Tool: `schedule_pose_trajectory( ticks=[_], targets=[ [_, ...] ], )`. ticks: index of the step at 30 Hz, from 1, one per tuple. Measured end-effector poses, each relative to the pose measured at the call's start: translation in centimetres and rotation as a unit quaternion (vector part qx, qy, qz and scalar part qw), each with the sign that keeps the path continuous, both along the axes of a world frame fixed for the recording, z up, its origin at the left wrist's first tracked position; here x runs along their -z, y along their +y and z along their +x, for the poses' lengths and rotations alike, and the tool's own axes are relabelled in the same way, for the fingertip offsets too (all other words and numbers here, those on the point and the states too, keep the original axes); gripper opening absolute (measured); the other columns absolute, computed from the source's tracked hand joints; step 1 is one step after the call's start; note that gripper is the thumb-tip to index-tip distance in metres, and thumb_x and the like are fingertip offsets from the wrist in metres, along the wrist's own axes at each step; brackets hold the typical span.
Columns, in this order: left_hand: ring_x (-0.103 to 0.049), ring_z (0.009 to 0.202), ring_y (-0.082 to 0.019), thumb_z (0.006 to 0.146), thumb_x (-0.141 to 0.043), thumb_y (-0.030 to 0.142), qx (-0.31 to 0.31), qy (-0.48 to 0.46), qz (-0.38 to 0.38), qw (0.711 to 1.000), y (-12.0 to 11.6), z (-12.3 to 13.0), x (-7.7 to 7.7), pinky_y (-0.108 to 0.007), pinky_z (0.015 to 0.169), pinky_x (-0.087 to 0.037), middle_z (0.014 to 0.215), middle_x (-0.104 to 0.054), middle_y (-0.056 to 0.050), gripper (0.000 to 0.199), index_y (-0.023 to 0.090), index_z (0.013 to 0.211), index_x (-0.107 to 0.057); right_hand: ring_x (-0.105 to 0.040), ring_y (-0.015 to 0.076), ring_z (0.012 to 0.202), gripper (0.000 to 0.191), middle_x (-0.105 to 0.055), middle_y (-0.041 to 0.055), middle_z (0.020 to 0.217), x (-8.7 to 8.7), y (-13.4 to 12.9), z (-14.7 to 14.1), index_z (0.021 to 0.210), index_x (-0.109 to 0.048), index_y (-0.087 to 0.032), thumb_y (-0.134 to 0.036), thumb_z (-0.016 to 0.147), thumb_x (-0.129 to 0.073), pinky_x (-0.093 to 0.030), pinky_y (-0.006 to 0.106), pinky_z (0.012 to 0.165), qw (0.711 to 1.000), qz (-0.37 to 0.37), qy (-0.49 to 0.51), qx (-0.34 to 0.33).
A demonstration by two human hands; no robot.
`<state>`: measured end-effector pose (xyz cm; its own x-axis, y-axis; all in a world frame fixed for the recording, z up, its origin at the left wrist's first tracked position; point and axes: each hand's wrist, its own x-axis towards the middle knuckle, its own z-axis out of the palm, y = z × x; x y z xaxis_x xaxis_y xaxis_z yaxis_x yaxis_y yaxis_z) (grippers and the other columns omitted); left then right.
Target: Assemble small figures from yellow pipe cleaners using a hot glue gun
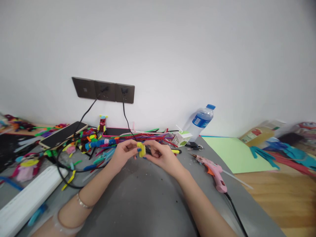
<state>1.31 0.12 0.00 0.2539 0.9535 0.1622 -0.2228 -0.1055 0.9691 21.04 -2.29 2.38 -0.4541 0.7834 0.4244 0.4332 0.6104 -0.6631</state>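
Observation:
Between my two hands, above the grey table (145,204), is a small yellow fuzzy piece (141,149) that looks like bent pipe cleaner. My left hand (125,151) pinches it from the left, with the thumb on its near face. From the other side, the fingers of my right hand (160,154) close on its right edge. Behind the hands lies a heap of coloured pipe cleaners (153,135). A yellow and black cutter (176,151) lies just beyond my right hand, partly covered by it.
A pink glue gun (214,172) with a black cord lies at right. Behind it stand a water bottle (201,121) and a small carton (182,139). Pale green paper (229,153) overhangs the wooden surface. At left are a phone (63,134), black cables and a white power strip (32,199).

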Motion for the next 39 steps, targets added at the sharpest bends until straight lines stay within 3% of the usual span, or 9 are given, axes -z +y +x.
schedule_pose_trajectory(
  ticks=[39],
  targets=[
    [-0.056,0.051,-0.011,0.063,-0.086,0.046,-0.002,0.0,-0.001,1.0,0.04,0.01,0.01,-0.021,0.043,-0.046,0.065,-0.068,-0.002,0.039,0.014,0.078,-0.068,-0.033,0.0093,0.054,0.033,-0.031,-0.0091,0.064,-0.09,-0.1,-0.15,0.121,-0.058,-0.02,-0.018,0.088,-0.063,-0.026,0.022,0.053,1.0,-0.004,-0.014,0.01]
  ],
)
